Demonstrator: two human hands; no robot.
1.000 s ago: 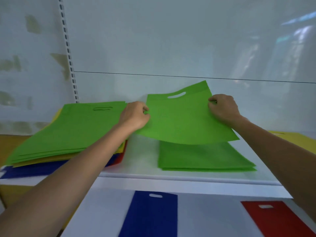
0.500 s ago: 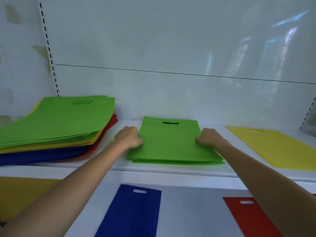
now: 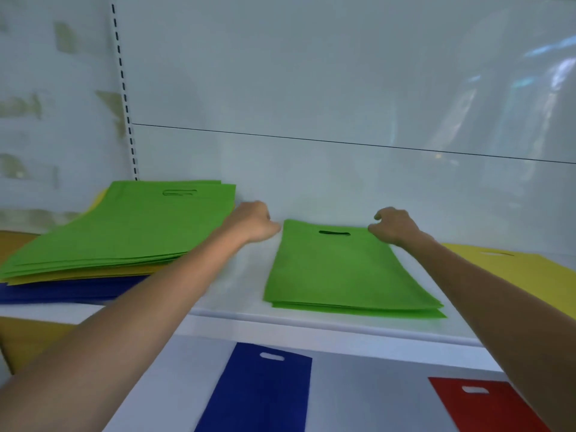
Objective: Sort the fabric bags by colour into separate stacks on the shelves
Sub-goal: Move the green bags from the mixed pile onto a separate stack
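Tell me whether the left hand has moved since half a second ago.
Yes. The left hand has slid along the left edge of the green stack, from its middle to the far corner.

**Back panel** (image 3: 311, 73): white and glossy, in two sections that meet at a thin dark horizontal seam (image 3: 343, 144). Its right side carries blurred pale blue and white reflections (image 3: 548, 67); their source cannot be made out.

**Upright** (image 3: 124, 88): white, with a vertical row of dark slots. It bounds the panel on the left.

**Wall** (image 3: 31, 135), left of the upright: whitish, marked with olive-brown patches.

**Upper shelf** (image 3: 237, 294): white and smooth, with a rounded front lip.

**Lower shelf** (image 3: 367, 388): greyer in tone, projecting nearer the camera beneath the upper one.

**Tan surface** (image 3: 28, 341): at lower left, beyond the shelf end; nature unclear.

**Lighting**: even and soft, with faint shadows only.
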